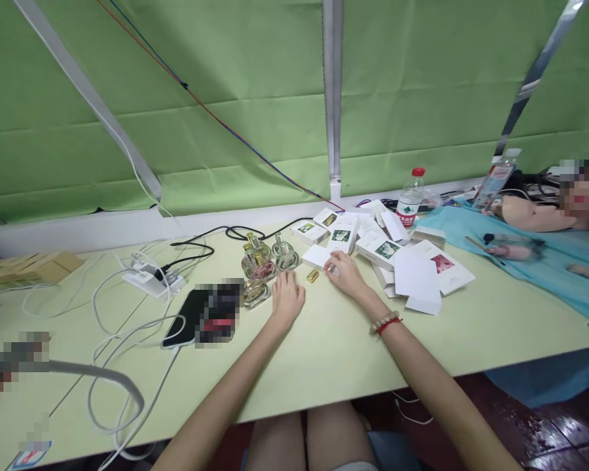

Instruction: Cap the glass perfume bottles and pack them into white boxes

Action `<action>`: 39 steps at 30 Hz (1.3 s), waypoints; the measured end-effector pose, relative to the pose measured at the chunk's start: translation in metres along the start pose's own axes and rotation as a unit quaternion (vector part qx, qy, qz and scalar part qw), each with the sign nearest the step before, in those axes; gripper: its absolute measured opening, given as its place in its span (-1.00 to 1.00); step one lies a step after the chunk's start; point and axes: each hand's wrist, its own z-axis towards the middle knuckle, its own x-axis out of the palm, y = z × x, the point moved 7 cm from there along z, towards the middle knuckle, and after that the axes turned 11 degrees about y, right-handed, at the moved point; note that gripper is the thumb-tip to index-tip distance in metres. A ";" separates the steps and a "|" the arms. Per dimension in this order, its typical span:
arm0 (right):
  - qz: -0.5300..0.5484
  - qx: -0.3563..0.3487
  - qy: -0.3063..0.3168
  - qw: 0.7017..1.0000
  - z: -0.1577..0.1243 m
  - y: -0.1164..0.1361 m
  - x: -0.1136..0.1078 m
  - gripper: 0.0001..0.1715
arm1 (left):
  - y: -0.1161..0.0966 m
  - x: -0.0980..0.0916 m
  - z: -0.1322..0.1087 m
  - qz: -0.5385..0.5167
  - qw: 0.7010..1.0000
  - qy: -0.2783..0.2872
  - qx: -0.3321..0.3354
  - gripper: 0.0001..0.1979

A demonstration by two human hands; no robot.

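Note:
My left hand [288, 299] lies on the table, fingers bent slightly downward and fingertips close to the glass perfume bottles [259, 263]; nothing shows in it. The bottles have gold caps and stand in a tight group, with one lower bottle [256, 293] at the front. At the right end of a small white box [317, 256], my right hand [346, 275] has its fingers closed on the edge. A small gold cap [313, 276] lies on the table between my two hands. White boxes with flower pictures [387, 248] are piled beyond and beside my right hand.
A phone [184, 320] with a white cable and a power strip [153, 280] are at left. A red-capped water bottle [409, 199] stands behind the boxes. Blue cloth [464, 229] covers the table's right side, where another person leans in. Brown cartons [34, 269] sit far left.

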 end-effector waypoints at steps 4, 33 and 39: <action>-0.009 -0.020 0.029 0.999 0.002 0.009 -0.004 -0.70 | 0.004 0.001 0.002 -0.035 0.999 -0.025 -0.004 -0.51; -0.115 0.146 0.204 0.961 0.056 0.025 -0.011 0.08 | -0.012 -0.017 -0.014 -0.166 0.972 -0.046 0.160 -0.86; -0.117 0.191 0.202 0.953 0.060 0.009 -0.019 0.23 | 0.002 -0.017 -0.005 -0.245 0.961 -0.032 0.126 -0.90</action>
